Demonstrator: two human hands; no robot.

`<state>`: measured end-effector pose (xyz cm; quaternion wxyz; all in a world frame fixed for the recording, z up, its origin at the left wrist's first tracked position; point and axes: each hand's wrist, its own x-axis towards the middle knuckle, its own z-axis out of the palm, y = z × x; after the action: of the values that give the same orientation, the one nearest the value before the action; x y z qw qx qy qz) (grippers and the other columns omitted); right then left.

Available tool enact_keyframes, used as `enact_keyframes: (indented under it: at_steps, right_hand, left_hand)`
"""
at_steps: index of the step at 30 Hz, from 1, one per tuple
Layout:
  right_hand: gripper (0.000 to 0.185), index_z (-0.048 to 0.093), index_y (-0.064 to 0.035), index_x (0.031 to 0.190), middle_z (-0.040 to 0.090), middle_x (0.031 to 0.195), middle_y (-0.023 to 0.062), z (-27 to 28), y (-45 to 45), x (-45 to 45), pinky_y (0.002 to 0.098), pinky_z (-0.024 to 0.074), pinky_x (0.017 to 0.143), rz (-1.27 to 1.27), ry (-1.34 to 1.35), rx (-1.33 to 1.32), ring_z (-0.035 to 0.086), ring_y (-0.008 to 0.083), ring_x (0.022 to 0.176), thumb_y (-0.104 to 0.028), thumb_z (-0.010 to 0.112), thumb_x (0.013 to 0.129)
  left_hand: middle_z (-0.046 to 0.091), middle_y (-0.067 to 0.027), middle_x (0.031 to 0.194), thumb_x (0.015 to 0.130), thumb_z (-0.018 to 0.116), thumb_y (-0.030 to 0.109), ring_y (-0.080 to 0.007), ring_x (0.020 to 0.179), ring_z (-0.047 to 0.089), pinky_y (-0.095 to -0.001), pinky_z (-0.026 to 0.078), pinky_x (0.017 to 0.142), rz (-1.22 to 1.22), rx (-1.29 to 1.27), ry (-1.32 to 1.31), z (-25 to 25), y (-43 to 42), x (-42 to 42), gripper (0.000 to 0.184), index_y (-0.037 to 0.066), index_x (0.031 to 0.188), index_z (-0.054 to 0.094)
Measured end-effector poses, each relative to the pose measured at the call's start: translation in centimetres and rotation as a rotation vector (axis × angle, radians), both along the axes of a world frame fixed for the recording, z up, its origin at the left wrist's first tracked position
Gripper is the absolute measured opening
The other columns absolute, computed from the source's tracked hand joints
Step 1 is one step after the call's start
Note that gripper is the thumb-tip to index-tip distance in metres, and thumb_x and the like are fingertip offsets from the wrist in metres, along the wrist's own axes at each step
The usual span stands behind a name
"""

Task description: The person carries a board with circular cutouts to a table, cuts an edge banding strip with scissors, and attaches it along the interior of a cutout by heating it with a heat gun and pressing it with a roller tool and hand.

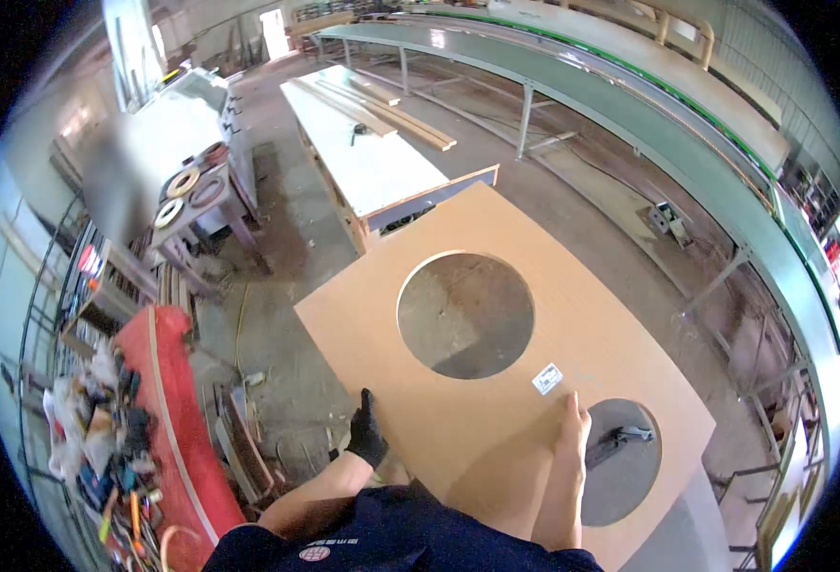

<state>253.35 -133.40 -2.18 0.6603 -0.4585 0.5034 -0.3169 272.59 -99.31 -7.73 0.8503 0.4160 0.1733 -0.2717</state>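
A large light-brown wooden panel (pixel 486 419) with two round cut-outs is held tilted in front of my body. My left hand (pixel 367 437), in a black glove, grips its left edge, with the thumb side up and the other fingers mostly hidden. My bare right hand (pixel 572 427) is closed at the rim of the smaller cut-out, thumb on the panel's face; its other fingers are partly hidden. Near that thumb a white printed label (pixel 546 378) is stuck on the panel. Through the smaller hole a dark metal tool or clamp (pixel 620 437) shows, its kind unclear.
Ahead stands a white-topped table (pixel 367 167) with wooden strips (pixel 401 124) on it. A long green-grey conveyor frame (pixel 572 81) curves along the right. At left are a bench with wooden rings (pixel 183 182), a red covered surface (pixel 167 419) and a heap of tools (pixel 105 439).
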Motion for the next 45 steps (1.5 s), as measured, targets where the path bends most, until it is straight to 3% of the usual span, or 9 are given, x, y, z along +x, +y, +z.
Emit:
enact_keyframes:
  at_steps: [14,16,19,23,26,28,34,44,45]
  right_hand:
    - [0.047,0.069,-0.002,0.096,0.062,0.082,0.0018,-5.8,-0.3,31.4,0.0308,0.0445,0.055,-0.309,0.205,0.14,0.056,0.0114,0.068,-0.049,0.068,0.094]
    - [0.049,0.07,-0.0014,0.097,0.062,0.084,0.0021,-5.2,-0.5,34.4,0.0311,0.0447,0.057,-0.339,0.216,0.126,0.055,0.0113,0.07,-0.05,0.068,0.093]
    - [0.057,0.073,0.0011,0.095,0.067,0.086,0.0068,-3.6,-1.7,37.2,0.0352,0.0479,0.065,-0.343,0.446,0.182,0.059,0.0149,0.076,-0.055,0.068,0.09]
    - [0.064,0.073,0.003,0.086,0.068,0.078,0.0076,-5.8,-2.7,39.4,0.0379,0.0496,0.067,-0.415,0.373,0.114,0.061,0.0171,0.073,-0.061,0.068,0.087]
    - [0.071,0.07,0.0084,0.099,0.071,0.092,0.0185,-3.3,-3.2,42.0,0.04,0.0527,0.078,-0.432,0.542,0.141,0.068,0.0261,0.087,-0.061,0.07,0.084]
    - [0.082,0.066,0.0099,0.112,0.069,0.109,0.0247,-12.2,-4.5,40.4,0.0457,0.0495,0.094,-0.378,0.5,0.153,0.065,0.0362,0.109,-0.067,0.066,0.085]
    - [0.073,0.071,0.0087,0.089,0.066,0.078,0.0109,-6.5,-7.1,42.5,0.0398,0.0492,0.068,-0.264,0.586,0.182,0.059,0.019,0.074,-0.064,0.063,0.089]
    - [0.07,0.067,0.0101,0.102,0.068,0.09,0.0116,-14.3,-10.3,40.0,0.0361,0.0503,0.072,-0.369,0.41,0.182,0.062,0.0207,0.078,-0.058,0.068,0.089]
    - [0.058,0.07,-0.0011,0.103,0.065,0.089,0.0028,-14.7,-10.7,39.8,0.0308,0.0481,0.072,-0.381,0.479,0.241,0.059,0.0141,0.08,-0.058,0.068,0.089]
  left_hand:
    - [0.054,-0.0179,0.14,0.091,0.057,0.067,-0.0276,0.122,0.055,-0.042,0.045,0.1,-0.383,0.573,-0.311,-4.9,-3.7,37.2,0.089,0.007,0.152,0.033]
    - [0.054,-0.0187,0.14,0.094,0.055,0.066,-0.0277,0.124,0.053,-0.042,0.043,0.103,-0.431,0.443,-0.292,-4.8,-4.9,40.5,0.086,0.007,0.153,0.034]
    - [0.056,-0.0177,0.137,0.099,0.052,0.059,-0.0265,0.121,0.056,-0.0428,0.047,0.099,-0.705,-0.519,-0.127,1.4,-3.5,44.9,0.074,0.002,0.144,0.042]
    - [0.055,-0.0125,0.139,0.095,0.062,0.057,-0.0289,0.122,0.057,-0.045,0.048,0.101,-0.478,0.241,0.099,-3.7,-6.9,46.7,0.07,0.006,0.141,0.046]
    - [0.052,-0.011,0.143,0.094,0.063,0.057,-0.0293,0.131,0.049,-0.0457,0.043,0.108,-0.544,0.252,0.07,-6.8,-6.7,48.7,0.073,0.007,0.145,0.044]
    - [0.052,-0.0107,0.144,0.094,0.062,0.057,-0.0291,0.132,0.049,-0.0451,0.043,0.108,-0.565,0.226,0.08,-10.5,-6.0,48.4,0.073,0.008,0.145,0.044]
    - [0.061,-0.0085,0.133,0.094,0.06,0.06,-0.0256,0.118,0.058,-0.0406,0.048,0.099,-0.685,0.197,0.166,-9.8,-8.9,50.2,0.068,0.009,0.139,0.052]
    - [0.061,-0.0129,0.125,0.099,0.061,0.044,-0.0277,0.115,0.06,-0.0423,0.052,0.094,-0.53,0.222,0.237,-7.7,-12.2,47.1,0.058,0.0,0.135,0.051]
    - [0.061,-0.0132,0.126,0.099,0.062,0.043,-0.0279,0.115,0.06,-0.0414,0.051,0.095,-0.549,0.206,0.21,-7.9,-12.0,47.1,0.058,-0.001,0.136,0.05]
